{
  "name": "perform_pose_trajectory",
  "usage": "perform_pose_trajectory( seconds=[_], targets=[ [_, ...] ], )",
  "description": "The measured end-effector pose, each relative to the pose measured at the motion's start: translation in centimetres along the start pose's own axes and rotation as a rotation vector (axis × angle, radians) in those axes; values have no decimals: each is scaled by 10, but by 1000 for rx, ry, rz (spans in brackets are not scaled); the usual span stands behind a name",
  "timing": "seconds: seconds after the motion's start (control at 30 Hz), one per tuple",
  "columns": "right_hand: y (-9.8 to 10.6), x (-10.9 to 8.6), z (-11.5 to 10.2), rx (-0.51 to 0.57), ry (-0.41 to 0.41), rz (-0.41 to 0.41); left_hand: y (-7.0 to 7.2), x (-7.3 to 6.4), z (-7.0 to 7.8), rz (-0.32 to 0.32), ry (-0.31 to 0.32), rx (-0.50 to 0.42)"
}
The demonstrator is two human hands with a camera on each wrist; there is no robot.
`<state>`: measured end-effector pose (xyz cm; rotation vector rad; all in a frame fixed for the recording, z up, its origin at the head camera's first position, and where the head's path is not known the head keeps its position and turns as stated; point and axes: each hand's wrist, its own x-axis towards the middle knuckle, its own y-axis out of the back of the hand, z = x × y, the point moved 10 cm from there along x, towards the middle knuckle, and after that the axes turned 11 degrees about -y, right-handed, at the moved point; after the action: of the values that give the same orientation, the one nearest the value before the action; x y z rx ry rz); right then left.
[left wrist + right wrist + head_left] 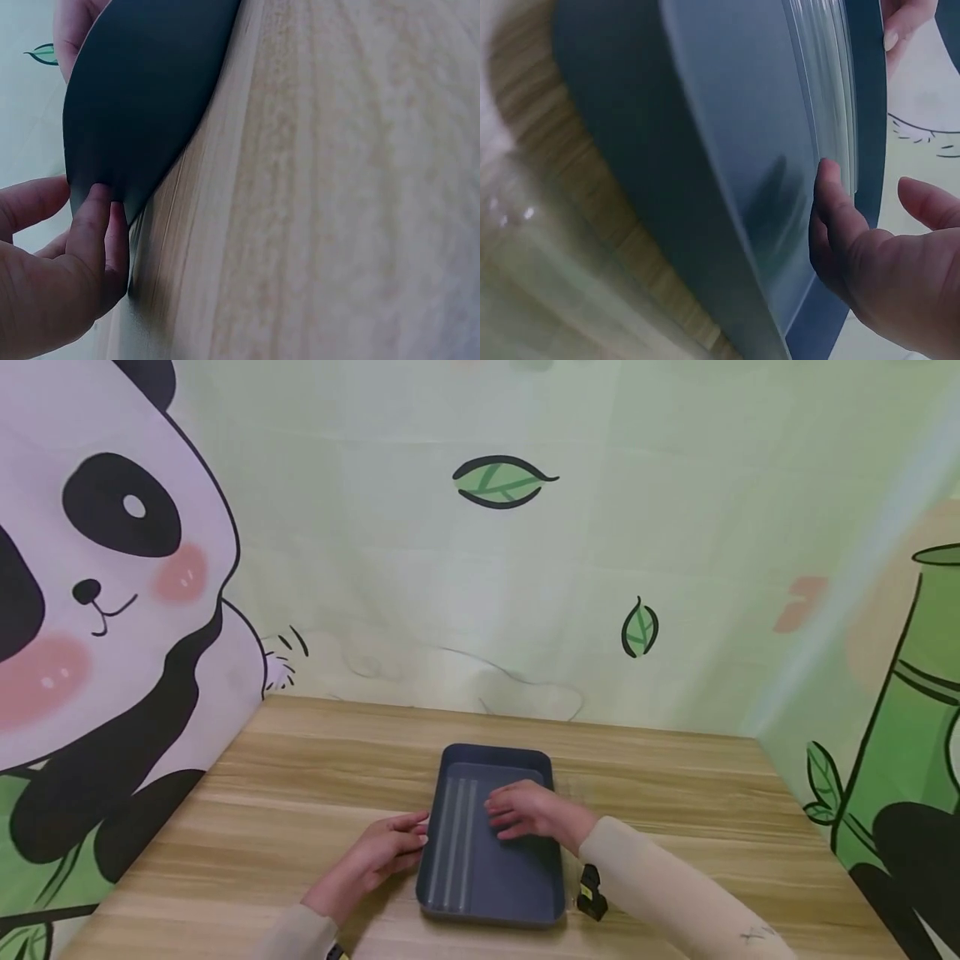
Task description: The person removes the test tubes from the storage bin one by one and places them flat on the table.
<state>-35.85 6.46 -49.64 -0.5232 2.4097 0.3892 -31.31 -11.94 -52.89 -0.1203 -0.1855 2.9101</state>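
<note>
A dark blue tray (517,881) sits flat on the worktop (300,777), long side running away from the person, with clear strips (452,843) laid lengthwise near its left wall — probably so placed to leave the rest of the floor free. The left hand (384,853) rests relaxed fingertips against the outside of that wall, likely steadying the tray; the right hand (531,810) hangs over the inside, fingers loosely extended and holding nothing. Something clear (577,255) lies beside the tray — too blurred to name.
</note>
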Motion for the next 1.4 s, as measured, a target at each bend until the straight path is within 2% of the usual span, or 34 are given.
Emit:
perform_pose_trajectory(
  seconds=[0.17, 0.27, 0.5, 0.77, 1.1, 1.4],
  targets=[
    [-6, 8, 3, 39, -18, -15, -1, -1, 1, -11, -4, 9],
    [-10, 12, 4, 18, -15, 2, -1, 0, 2, -16, -4, 13],
    [-17, 12, 1, 29, 2, 45, -1, 0, 1, -9, -4, 19],
    [-23, 13, -1, 57, -30, 46, -1, 0, 1, -25, -10, 16],
    [-25, 18, 0, 36, -56, 146, -1, 1, 1, -34, -18, 8],
    [-25, 18, 3, 82, -54, 201, -3, 0, 1, -36, -21, -2]
  ],
)
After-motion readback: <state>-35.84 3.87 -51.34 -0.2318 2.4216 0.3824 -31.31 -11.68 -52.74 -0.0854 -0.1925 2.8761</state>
